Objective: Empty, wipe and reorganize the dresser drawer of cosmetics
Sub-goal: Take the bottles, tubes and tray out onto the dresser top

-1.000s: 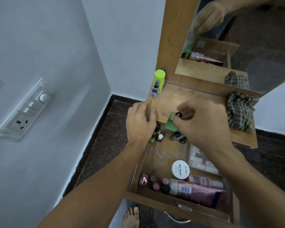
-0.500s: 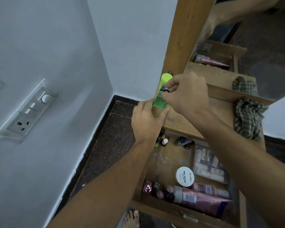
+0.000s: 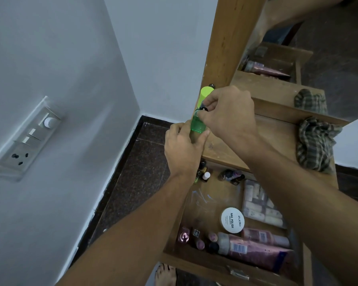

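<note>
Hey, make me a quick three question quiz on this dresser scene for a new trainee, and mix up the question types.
1. True or false: the checked cloth lies inside the open drawer.
2. Which hand pinches the top of the green bottle: A left, B right?
3. Fill in: the lid of the white jar reads "NAIL ____".
Key: 1 false, it lies on the dresser top; 2 B, the right hand; 3 POLISH.

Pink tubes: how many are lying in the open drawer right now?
2. The large pink tube lies along the drawer's front wall; the smaller pink tube lies just behind it, next to the white nail polish tub. Others may be hidden under the right arm.
</note>
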The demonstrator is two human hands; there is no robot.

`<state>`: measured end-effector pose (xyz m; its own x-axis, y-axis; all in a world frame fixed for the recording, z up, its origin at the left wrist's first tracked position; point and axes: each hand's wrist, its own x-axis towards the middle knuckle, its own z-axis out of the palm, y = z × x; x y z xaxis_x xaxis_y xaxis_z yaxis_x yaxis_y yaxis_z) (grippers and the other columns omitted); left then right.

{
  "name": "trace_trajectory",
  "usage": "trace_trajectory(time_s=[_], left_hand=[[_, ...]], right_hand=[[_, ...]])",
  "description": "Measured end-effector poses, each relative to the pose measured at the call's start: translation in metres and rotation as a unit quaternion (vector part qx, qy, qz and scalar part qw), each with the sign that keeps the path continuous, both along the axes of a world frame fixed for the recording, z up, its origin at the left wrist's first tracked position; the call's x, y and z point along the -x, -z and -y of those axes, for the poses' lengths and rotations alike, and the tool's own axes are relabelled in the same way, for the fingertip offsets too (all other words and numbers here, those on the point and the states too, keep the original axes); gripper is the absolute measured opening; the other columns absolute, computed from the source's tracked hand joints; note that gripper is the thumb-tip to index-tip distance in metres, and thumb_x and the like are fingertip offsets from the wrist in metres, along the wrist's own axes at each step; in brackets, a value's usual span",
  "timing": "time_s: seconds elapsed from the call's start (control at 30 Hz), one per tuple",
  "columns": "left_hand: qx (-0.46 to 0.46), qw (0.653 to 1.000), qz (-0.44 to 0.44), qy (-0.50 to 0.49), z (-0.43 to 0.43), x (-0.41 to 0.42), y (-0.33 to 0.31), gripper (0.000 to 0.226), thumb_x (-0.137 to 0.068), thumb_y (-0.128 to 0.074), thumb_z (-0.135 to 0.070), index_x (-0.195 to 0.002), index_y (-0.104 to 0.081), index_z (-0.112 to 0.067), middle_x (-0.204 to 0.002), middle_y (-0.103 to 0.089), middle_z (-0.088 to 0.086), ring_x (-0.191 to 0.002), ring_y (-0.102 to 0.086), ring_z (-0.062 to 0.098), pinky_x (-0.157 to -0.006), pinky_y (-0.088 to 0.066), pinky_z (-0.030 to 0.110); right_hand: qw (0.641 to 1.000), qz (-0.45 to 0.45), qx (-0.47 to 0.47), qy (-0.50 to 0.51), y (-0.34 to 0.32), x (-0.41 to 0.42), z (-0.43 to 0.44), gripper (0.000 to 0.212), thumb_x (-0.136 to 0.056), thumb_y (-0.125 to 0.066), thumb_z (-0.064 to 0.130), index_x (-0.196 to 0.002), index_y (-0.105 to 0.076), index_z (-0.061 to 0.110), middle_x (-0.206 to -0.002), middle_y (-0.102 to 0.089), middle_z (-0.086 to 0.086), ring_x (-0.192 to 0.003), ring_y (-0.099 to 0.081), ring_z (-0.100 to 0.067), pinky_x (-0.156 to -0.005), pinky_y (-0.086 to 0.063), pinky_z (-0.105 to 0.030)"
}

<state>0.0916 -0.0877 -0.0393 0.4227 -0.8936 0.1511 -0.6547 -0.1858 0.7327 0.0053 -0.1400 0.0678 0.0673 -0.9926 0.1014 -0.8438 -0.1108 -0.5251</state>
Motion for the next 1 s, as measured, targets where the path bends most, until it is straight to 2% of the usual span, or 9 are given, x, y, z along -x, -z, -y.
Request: trace_trajectory(time_s=[0.17,0.3,0.4,0.5,0.6,0.7,0.87,1.0], left_hand=[[0.001,1.0,0.008,-0.001,0.0,0.0,0.002,0.055,-0.086,-0.069,-0.05,-0.131,-0.067,-0.018,-0.113,-0.063,0.003,-0.106,-0.055,0.021,-0.089,-0.049,0.036],[0.001,1.0,0.009,0.003,-0.002,0.0,0.001,0.062,-0.086,-0.071,-0.056,-0.135,-0.065,-0.018,-0.116,-0.063,0.004,-0.11,-0.056,0.022,-0.091,-0.047,0.035],[-0.007,1.0,-0.012,0.016,-0.006,-0.005,0.001,0.07,-0.086,-0.07,-0.06,-0.139,-0.06,-0.015,-0.124,-0.062,0.005,-0.117,-0.055,0.022,-0.098,-0.046,0.037],[-0.003,0.998,-0.048,0.028,-0.016,-0.009,0.003,0.071,-0.086,-0.074,-0.056,-0.14,-0.059,-0.012,-0.128,-0.061,0.004,-0.12,-0.057,0.021,-0.101,-0.048,0.041],[0.012,0.998,-0.062,0.03,-0.027,-0.008,0.004,0.068,-0.089,-0.073,-0.05,-0.142,-0.056,-0.011,-0.132,-0.061,0.003,-0.122,-0.057,0.02,-0.102,-0.049,0.041],[0.021,0.997,-0.072,0.029,-0.032,-0.007,0.003,0.064,-0.092,-0.071,-0.045,-0.144,-0.055,-0.01,-0.134,-0.062,0.004,-0.123,-0.059,0.02,-0.102,-0.05,0.042],[0.022,0.997,-0.069,0.034,-0.035,-0.007,0.005,0.059,-0.096,-0.068,-0.041,-0.146,-0.054,-0.012,-0.139,-0.061,0.006,-0.127,-0.058,0.022,-0.105,-0.047,0.042],[0.026,0.996,-0.072,0.036,-0.035,-0.006,0.006,0.059,-0.097,-0.067,-0.04,-0.147,-0.054,-0.012,-0.14,-0.061,0.005,-0.128,-0.057,0.02,-0.106,-0.047,0.041]], right_hand=[[0.999,0.012,0.048,0.001,-0.003,0.014,-0.017,0.023,-0.083,-0.079,0.03,-0.104,-0.077,0.021,-0.093,-0.075,0.005,-0.087,-0.071,-0.013,-0.082,-0.06,-0.035],[0.989,0.092,0.106,0.055,0.011,0.036,-0.066,0.009,-0.084,-0.073,0.031,-0.089,-0.075,0.024,-0.081,-0.073,0.013,-0.067,-0.067,-0.002,-0.068,-0.054,-0.025],[0.993,0.089,0.035,0.072,0.049,0.048,-0.111,0.006,-0.084,-0.073,0.028,-0.089,-0.075,0.027,-0.078,-0.073,0.014,-0.066,-0.066,0.0,-0.068,-0.055,-0.024],[0.994,0.053,-0.082,0.05,0.09,0.049,-0.132,0.02,-0.085,-0.073,0.026,-0.105,-0.075,0.024,-0.089,-0.075,0.009,-0.081,-0.07,-0.01,-0.077,-0.058,-0.031],[0.991,0.007,-0.124,0.04,0.111,0.043,-0.128,0.025,-0.086,-0.068,0.029,-0.111,-0.07,0.024,-0.1,-0.074,0.003,-0.095,-0.07,-0.024,-0.078,-0.057,-0.037],[0.99,-0.038,-0.126,0.047,0.122,0.039,-0.116,0.026,-0.086,-0.064,0.033,-0.11,-0.067,0.023,-0.101,-0.074,-0.003,-0.097,-0.069,-0.035,-0.076,-0.056,-0.04],[0.991,-0.059,-0.114,0.042,0.132,0.038,-0.102,0.022,-0.086,-0.063,0.033,-0.104,-0.071,0.024,-0.093,-0.076,0.0,-0.096,-0.068,-0.035,-0.071,-0.051,-0.036],[0.993,-0.057,-0.098,0.027,0.128,0.039,-0.103,0.014,-0.086,-0.064,0.027,-0.096,-0.07,0.019,-0.087,-0.074,-0.006,-0.09,-0.068,-0.039,-0.065,-0.042,-0.032]])
